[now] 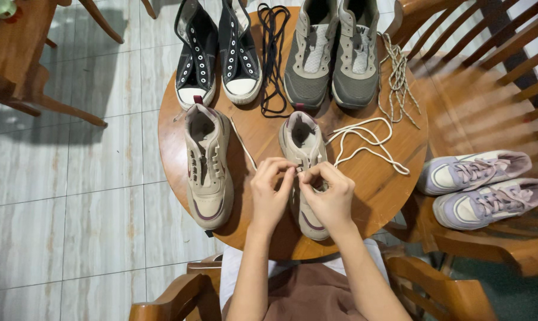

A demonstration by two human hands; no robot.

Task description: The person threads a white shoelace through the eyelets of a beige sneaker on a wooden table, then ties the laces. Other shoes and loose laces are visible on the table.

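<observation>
Nearest the camera, the person's brown-clad lap sits between the arms of a wooden chair [179, 294], both forearms reaching up over the edge of the round wooden table [394, 184]. The left hand [270, 193] and the right hand [328, 196] meet over a beige sneaker [303, 139], which lies directly under the fingers with its toe toward the person. The fingers [286, 169] of both hands are pressed together at the tips, pinching the white lace [364, 142] at the shoe's eyelets; the loose length of that lace runs off to the right of the fingers in loops on the table. Just left of the fingers lies the matching beige sneaker [206, 166], partly laced. Beyond the fingers, a loose black lace [272, 56] lies between a pair of black high-top sneakers [218, 53] on the left and a pair of grey sneakers [334, 56] on the right, with a tangled beige lace [397, 77] beside them. Well right of the fingers, a pair of lilac sneakers [483, 187] rests on another chair's seat.
</observation>
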